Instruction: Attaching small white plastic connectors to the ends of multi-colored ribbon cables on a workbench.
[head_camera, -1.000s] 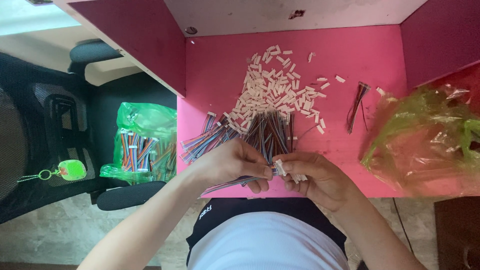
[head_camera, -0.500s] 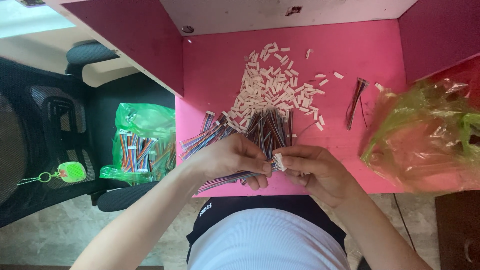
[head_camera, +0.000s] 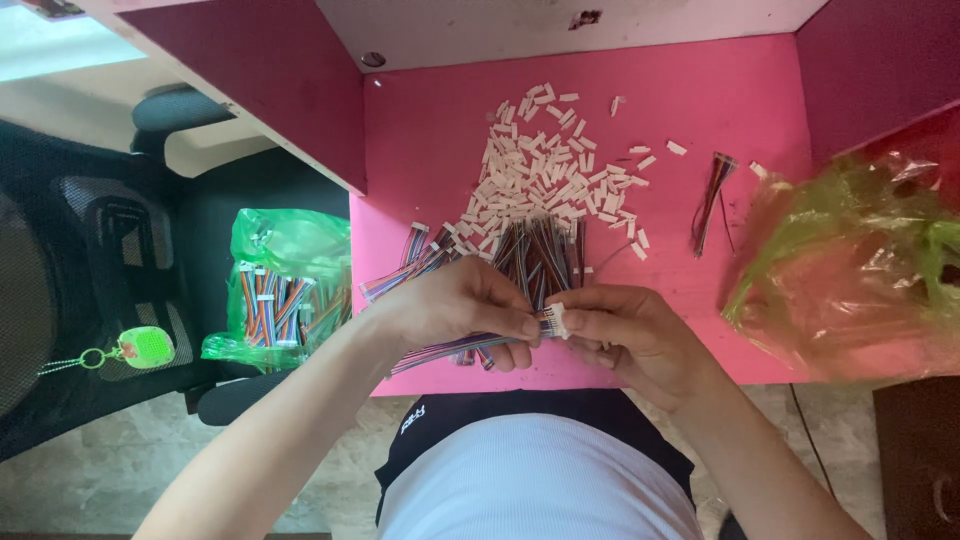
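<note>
left hand (head_camera: 455, 305): pinched on ribbon cable (head_camera: 450, 350) | right hand (head_camera: 625, 330): pinched on white connector (head_camera: 555, 320) at fingertips | loose connectors (head_camera: 540, 175) beyond

Single head cam, looking almost straight down over the person's own chest. The near edge of the pink surface (head_camera: 700, 150) runs across the lower middle of the frame; its far edge butts a pale wall at the top. Fairly close: both hands, left hand (head_camera: 455, 305) and right hand (head_camera: 630, 335), sit dead centre. Left of the surface, a chair (head_camera: 110, 260) and floor show. No second view, so no overlap.
</note>
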